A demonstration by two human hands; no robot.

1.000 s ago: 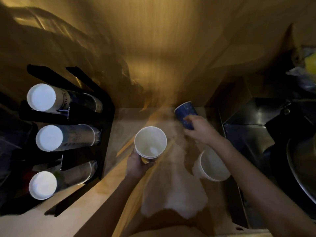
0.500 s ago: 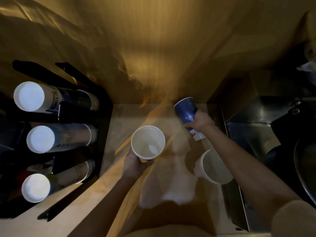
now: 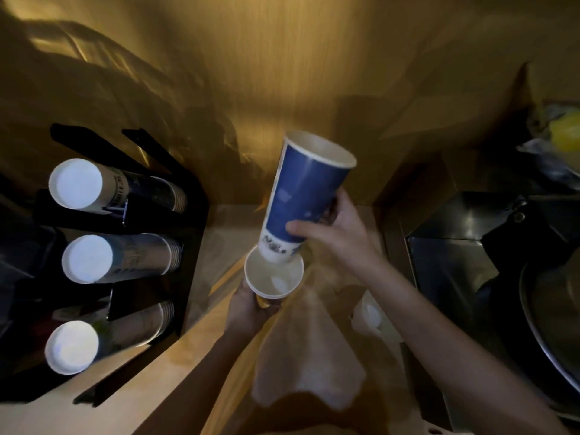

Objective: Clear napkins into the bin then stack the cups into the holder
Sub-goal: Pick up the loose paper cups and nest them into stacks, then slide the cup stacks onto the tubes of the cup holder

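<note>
Two bare hands meet at the centre of the frame over a pale wooden counter [image 3: 103, 400] with a smooth, faintly grained top, lit warm yellow against a wood-panelled wall.

Along the left edge stands the largest thing, a black cup holder [image 3: 157, 221] with angular flat panels. It cradles three sleeves of stacked paper cups [image 3: 125, 257] lying on their sides, their round white bases facing the camera, one above another from upper left to lower left.

At the far right edge sits a dark metal sink area [image 3: 452, 246], shiny and hard-edged, with part of a curved steel bowl rim.

In the lower centre a thin, soft, pale napkin [image 3: 307, 362] lies crumpled and draped on the counter, just below the hands.

Just above centre, the right hand [image 3: 332, 227] grips a tall, tapered blue paper cup [image 3: 301, 196] around its lower half, thumb across the front. The cup tilts, white-lined mouth toward the top of the frame, its white printed base dipping into the cup below.

That lower one, a white paper cup [image 3: 273, 277] with a round open mouth, is clasped from underneath by the left hand [image 3: 248, 309]; doubled rims suggest more than one nested.

At lower right of centre, another small white paper cup [image 3: 370, 315] lies partly hidden by the right forearm.
</note>
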